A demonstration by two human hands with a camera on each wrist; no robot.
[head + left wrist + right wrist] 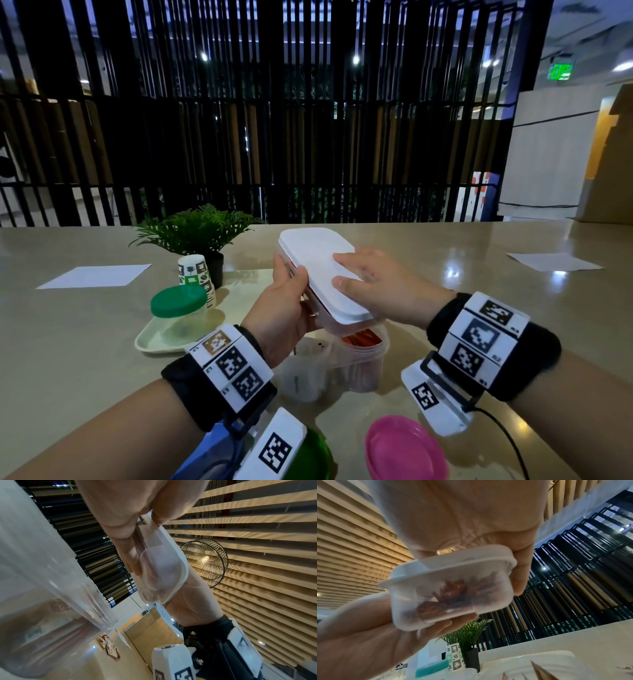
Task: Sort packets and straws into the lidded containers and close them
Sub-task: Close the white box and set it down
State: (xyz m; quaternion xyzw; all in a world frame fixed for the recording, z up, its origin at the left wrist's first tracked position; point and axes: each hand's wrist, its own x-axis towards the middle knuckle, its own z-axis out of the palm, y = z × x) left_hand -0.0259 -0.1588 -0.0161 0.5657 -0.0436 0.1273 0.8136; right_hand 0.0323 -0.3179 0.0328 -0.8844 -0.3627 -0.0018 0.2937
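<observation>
Both hands are on the rectangular container (325, 274), held up off the table (479, 342): left hand (284, 308) has its fingers curled under the clear base and thumb on the near-left edge, and right hand (373, 284) lies flat with straight fingers pressing down on the white lid (318, 253). From the right wrist view you can see reddish packets (447, 599) inside it. Right below the container sit two open clear tubs, one with orange-red stuff (363, 339) inside and one mostly empty (305, 370). Nearer the person than the container lie a pink lid (404, 448) and a green lid (315, 455). Left of the container there's a green-lidded jar (178, 308) on a pale tray (150, 342), plus a printed paper cup stack (197, 274) and a small potted plant (195, 229).
</observation>
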